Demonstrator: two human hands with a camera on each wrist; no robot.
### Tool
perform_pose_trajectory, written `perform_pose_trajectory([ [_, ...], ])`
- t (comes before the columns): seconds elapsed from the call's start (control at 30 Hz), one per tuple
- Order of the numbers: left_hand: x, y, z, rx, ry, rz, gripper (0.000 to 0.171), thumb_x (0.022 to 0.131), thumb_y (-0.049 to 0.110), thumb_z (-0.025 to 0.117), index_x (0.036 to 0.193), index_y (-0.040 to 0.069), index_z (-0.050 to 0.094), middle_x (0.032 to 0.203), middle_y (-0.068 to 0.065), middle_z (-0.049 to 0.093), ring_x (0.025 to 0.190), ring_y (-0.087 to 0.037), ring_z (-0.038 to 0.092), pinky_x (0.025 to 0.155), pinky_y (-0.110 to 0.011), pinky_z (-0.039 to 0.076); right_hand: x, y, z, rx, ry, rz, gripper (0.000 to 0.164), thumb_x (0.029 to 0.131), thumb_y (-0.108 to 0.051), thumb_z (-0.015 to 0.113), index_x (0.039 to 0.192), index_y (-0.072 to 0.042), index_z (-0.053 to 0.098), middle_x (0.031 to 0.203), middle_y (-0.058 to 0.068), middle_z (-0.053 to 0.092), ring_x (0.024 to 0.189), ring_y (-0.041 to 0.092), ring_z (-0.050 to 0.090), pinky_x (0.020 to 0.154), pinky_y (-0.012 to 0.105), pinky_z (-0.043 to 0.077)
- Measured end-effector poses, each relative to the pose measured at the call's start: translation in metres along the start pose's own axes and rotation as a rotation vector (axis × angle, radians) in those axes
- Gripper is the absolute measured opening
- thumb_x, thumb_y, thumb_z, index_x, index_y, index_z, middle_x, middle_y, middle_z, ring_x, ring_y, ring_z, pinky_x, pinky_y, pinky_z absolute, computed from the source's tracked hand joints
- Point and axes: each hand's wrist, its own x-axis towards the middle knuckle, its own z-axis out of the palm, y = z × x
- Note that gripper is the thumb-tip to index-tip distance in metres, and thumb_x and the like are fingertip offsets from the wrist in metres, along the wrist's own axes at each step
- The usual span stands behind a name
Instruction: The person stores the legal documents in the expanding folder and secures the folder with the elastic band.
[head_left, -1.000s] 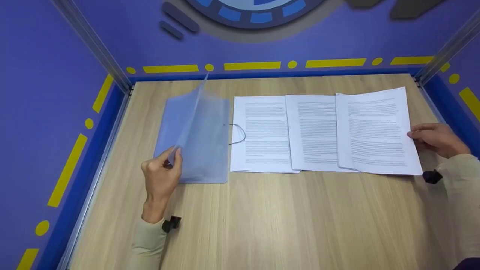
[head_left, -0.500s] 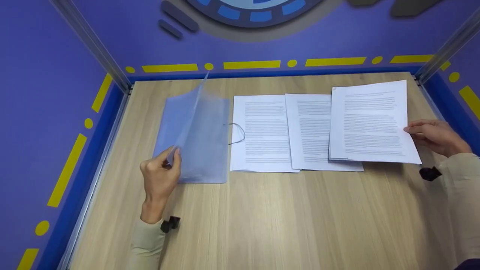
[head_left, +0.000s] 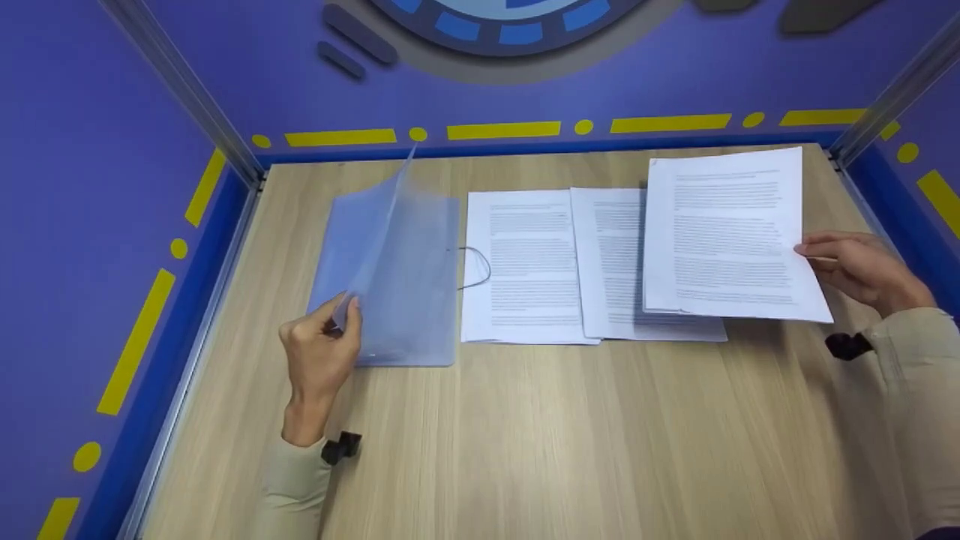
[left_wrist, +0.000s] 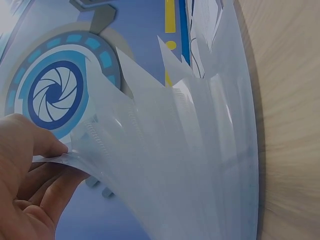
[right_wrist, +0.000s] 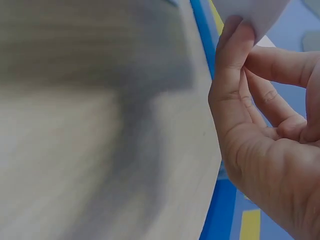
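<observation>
On the left of the table lies a translucent expanding file folder [head_left: 420,300] with an elastic cord loop [head_left: 487,262] at its right edge. My left hand [head_left: 322,345] pinches the folder's front flap and holds it raised; in the left wrist view the clear pleated pockets [left_wrist: 190,150] fan apart. My right hand [head_left: 862,270] pinches the right edge of a stack of printed paper [head_left: 724,240], lifted off the table. This stack partly covers a second paper stack [head_left: 611,262], and a third paper stack [head_left: 521,270] lies beside the folder, under the cord loop.
The wooden table [head_left: 540,442] is bordered by a blue back wall [head_left: 525,97] with yellow marks and by side walls. A black wrist camera [head_left: 341,448] sits at the left cuff. The held stack casts a shadow on the wood.
My right hand has lifted the right-hand paper stack off the table and carried it slightly left and away from me. My left hand keeps the folder flap raised in the same place.
</observation>
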Motion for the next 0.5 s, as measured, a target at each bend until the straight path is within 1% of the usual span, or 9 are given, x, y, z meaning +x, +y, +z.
perform_pose_trajectory([
  [0.2,0.0,-0.001,0.0,-0.022,0.01,-0.002,0.012,0.09,-0.007,0.076,0.1,-0.006,0.083,0.068,-0.017,0.076,0.046,-0.014,0.06,0.057,-0.003,0.043,-0.002,-0.008,0.021,0.105,-0.028,-0.041,0.017,0.107,-0.004,0.063,0.103,-0.01,0.078,0.1,0.001,0.079,0.088,0.016,0.076,0.076,0.029,0.063],
  [0.33,-0.001,-0.001,0.0,-0.027,0.012,-0.008,0.013,0.09,-0.007,0.075,0.1,-0.007,0.083,0.07,-0.018,0.077,0.046,-0.014,0.061,0.057,-0.003,0.043,-0.004,-0.014,0.035,0.142,-0.041,-0.054,0.019,0.107,-0.002,0.061,0.103,-0.007,0.078,0.101,0.003,0.079,0.088,0.017,0.076,0.075,0.029,0.063],
  [0.4,-0.001,-0.001,0.0,-0.029,0.015,-0.014,0.013,0.089,-0.007,0.075,0.1,-0.008,0.083,0.071,-0.018,0.077,0.047,-0.014,0.062,0.058,-0.003,0.044,-0.005,-0.017,0.043,0.14,-0.045,-0.057,0.019,0.108,-0.004,0.061,0.104,-0.008,0.079,0.102,0.002,0.08,0.089,0.017,0.076,0.076,0.029,0.063],
  [0.5,-0.001,-0.001,0.0,-0.034,0.02,-0.024,0.012,0.089,-0.007,0.076,0.099,-0.008,0.083,0.068,-0.017,0.076,0.045,-0.013,0.059,0.056,-0.002,0.043,-0.006,-0.02,0.052,0.193,-0.099,-0.067,0.022,0.109,-0.002,0.057,0.106,-0.006,0.079,0.104,0.005,0.08,0.09,0.019,0.076,0.075,0.031,0.064],
])
